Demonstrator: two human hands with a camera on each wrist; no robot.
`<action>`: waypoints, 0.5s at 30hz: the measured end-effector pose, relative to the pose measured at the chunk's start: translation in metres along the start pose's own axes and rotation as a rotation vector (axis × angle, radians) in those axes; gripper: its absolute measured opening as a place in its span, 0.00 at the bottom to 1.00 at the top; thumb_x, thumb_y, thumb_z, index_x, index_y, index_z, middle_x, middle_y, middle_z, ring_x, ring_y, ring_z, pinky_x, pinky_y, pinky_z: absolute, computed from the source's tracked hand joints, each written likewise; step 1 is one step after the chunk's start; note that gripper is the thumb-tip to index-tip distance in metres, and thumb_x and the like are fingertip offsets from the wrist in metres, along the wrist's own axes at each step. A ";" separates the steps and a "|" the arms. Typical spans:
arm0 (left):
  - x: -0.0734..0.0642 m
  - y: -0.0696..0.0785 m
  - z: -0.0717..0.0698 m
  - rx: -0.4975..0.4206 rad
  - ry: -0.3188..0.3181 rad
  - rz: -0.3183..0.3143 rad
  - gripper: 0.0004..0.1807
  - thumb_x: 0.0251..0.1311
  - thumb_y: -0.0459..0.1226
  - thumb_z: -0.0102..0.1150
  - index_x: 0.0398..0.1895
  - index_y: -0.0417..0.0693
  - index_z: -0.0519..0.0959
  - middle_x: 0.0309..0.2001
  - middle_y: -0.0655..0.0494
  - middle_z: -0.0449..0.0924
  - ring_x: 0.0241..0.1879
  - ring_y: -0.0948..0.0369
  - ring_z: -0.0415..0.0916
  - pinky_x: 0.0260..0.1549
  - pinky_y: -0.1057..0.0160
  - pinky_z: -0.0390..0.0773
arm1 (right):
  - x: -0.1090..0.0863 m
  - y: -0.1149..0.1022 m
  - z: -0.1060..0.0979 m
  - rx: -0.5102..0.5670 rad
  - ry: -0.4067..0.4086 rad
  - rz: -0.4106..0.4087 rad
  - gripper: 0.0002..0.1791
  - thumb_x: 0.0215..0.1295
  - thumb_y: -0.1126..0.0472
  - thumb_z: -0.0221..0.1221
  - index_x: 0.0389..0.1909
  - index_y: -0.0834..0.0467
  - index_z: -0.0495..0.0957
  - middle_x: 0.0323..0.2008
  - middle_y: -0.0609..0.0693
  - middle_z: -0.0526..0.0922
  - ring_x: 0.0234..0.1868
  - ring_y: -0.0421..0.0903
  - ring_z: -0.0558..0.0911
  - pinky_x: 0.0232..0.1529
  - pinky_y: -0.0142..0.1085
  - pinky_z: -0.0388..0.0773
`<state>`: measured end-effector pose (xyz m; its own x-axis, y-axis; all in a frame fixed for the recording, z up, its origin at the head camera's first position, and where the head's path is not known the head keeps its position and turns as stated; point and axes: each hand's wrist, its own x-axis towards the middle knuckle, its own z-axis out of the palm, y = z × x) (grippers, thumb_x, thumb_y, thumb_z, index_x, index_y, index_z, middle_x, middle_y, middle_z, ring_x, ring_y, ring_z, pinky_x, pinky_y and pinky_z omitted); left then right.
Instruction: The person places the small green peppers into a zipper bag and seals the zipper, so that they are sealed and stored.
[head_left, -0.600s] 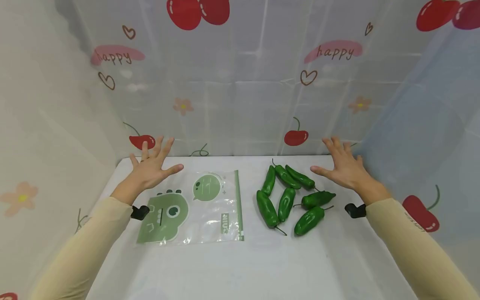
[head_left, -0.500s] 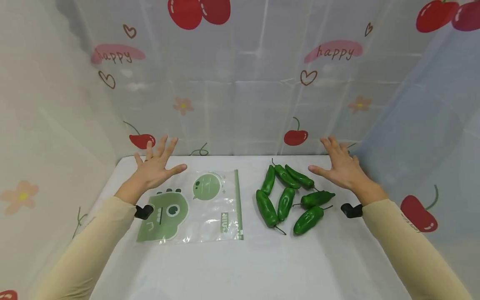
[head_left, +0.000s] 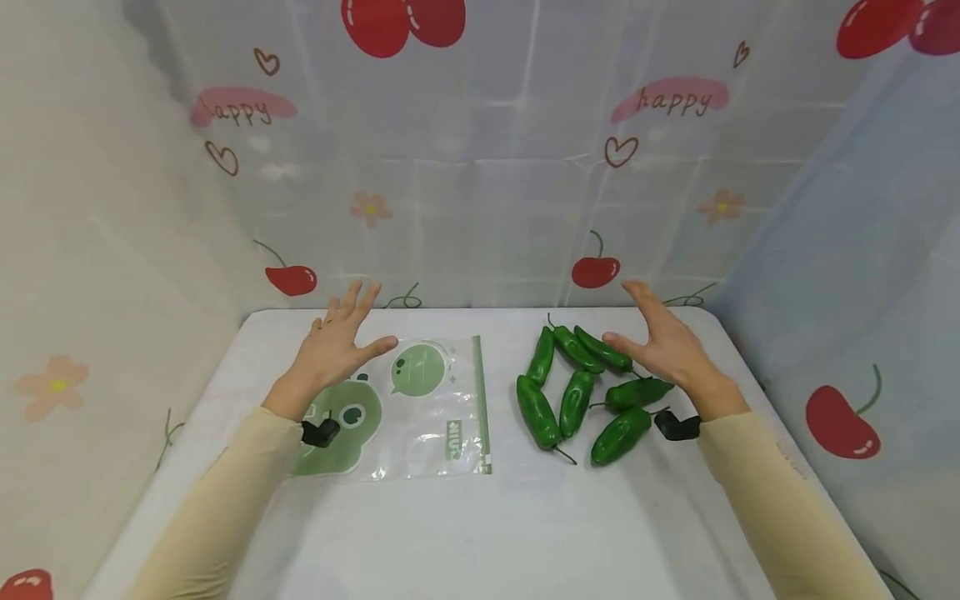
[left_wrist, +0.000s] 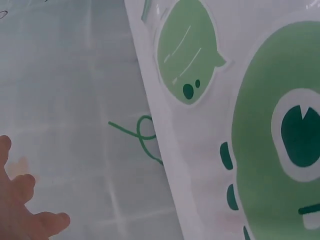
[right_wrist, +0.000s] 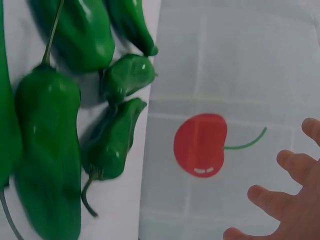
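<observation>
Fingers spread, my left hand [head_left: 333, 346] hovers over the upper left part of a clear zip bag [head_left: 420, 442] and holds nothing. The bag lies flat, printed with a green cartoon monster and a speech bubble; its green zip edge faces right. To the right of it several green peppers [head_left: 619, 436] lie loosely grouped. My right hand [head_left: 672, 346], its thumb held apart and nothing in its grasp, hovers above the far right side of the group. In the right wrist view its fingertips [right_wrist: 270, 200] are apart, clear of the nearby peppers [right_wrist: 47, 145].
Everything lies on a white table [head_left: 450, 533]. A pale curtain [head_left: 480, 217] printed with cherries, hearts and "happy" hangs behind the back edge and along both sides. A black wrist camera [head_left: 677, 427] sits under the right wrist, another [head_left: 321, 432] under the left.
Both hands have moved inward, the left to the right over the bag, the right to the left toward the peppers. The bag and peppers have stayed in place on the table.
</observation>
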<state>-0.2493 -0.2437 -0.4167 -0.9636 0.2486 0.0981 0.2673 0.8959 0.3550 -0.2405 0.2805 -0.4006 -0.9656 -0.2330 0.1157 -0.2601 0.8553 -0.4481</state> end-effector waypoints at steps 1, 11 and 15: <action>0.000 0.001 0.003 -0.005 0.007 0.002 0.54 0.63 0.74 0.48 0.84 0.75 0.33 0.85 0.57 0.28 0.81 0.31 0.36 0.69 0.20 0.45 | -0.001 -0.001 0.002 0.011 0.006 -0.005 0.54 0.68 0.32 0.59 0.85 0.43 0.40 0.85 0.55 0.43 0.80 0.67 0.54 0.70 0.75 0.53; -0.002 0.019 0.021 -0.092 0.075 0.014 0.51 0.61 0.74 0.52 0.84 0.75 0.45 0.85 0.52 0.45 0.81 0.36 0.46 0.71 0.25 0.50 | -0.006 -0.018 0.021 0.115 0.024 -0.042 0.53 0.68 0.35 0.61 0.85 0.44 0.42 0.84 0.57 0.47 0.81 0.66 0.54 0.73 0.71 0.54; -0.004 0.028 0.028 -0.107 0.081 0.022 0.51 0.59 0.74 0.54 0.83 0.72 0.51 0.84 0.53 0.49 0.81 0.37 0.49 0.70 0.25 0.54 | -0.007 -0.024 0.028 0.151 0.013 -0.045 0.53 0.68 0.36 0.61 0.85 0.41 0.42 0.84 0.56 0.49 0.81 0.65 0.54 0.73 0.70 0.54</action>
<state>-0.2381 -0.2098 -0.4329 -0.9554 0.2338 0.1804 0.2914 0.8451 0.4482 -0.2276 0.2489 -0.4154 -0.9531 -0.2629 0.1498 -0.3005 0.7648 -0.5699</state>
